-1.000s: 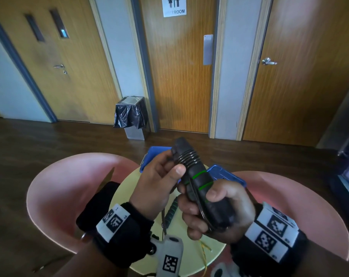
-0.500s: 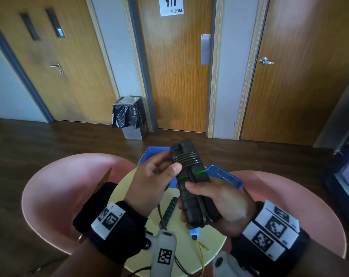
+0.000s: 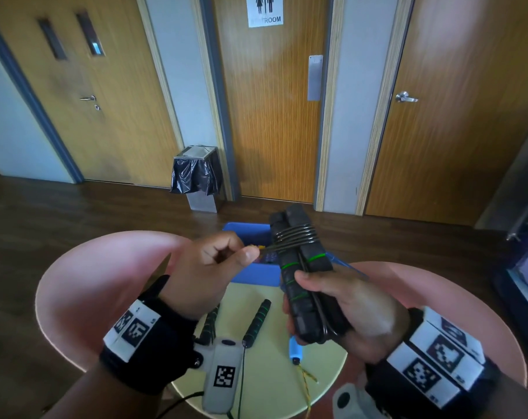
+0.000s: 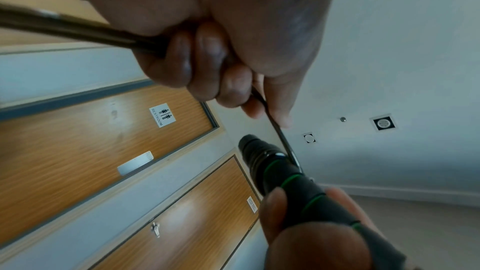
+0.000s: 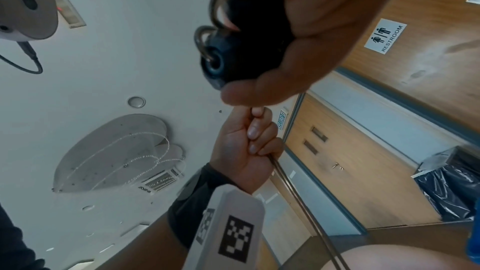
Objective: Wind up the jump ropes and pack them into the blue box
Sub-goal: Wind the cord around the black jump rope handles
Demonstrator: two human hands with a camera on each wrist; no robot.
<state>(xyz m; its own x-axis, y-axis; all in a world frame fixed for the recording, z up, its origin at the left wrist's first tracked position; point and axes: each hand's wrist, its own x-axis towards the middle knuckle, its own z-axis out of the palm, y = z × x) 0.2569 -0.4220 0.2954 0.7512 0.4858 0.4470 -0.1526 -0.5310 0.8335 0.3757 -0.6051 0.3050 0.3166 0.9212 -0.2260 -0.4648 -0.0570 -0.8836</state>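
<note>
My right hand [image 3: 341, 300] grips two black jump rope handles [image 3: 302, 267] with green rings, held side by side and upright above the table. Dark cord [image 3: 294, 237] is coiled several times around their upper part. My left hand [image 3: 214, 267] pinches the cord's free stretch just left of the coils; the left wrist view shows the cord [image 4: 278, 130] running from my curled fingers to the handles [image 4: 293, 180]. The blue box [image 3: 250, 270] stands open behind my hands. In the right wrist view the handle's end [image 5: 221, 63] pokes out below my fingers.
Another black and green jump rope [image 3: 256, 322] and a blue-handled rope with yellow cord [image 3: 296, 355] lie on the small round yellow table [image 3: 268, 385]. Pink chairs [image 3: 84, 282] flank it. A bin with a black bag [image 3: 196, 176] stands by the doors.
My left hand has drawn back to the left, pulling the cord taut away from the handles. The handles are raised a little higher and more coils show.
</note>
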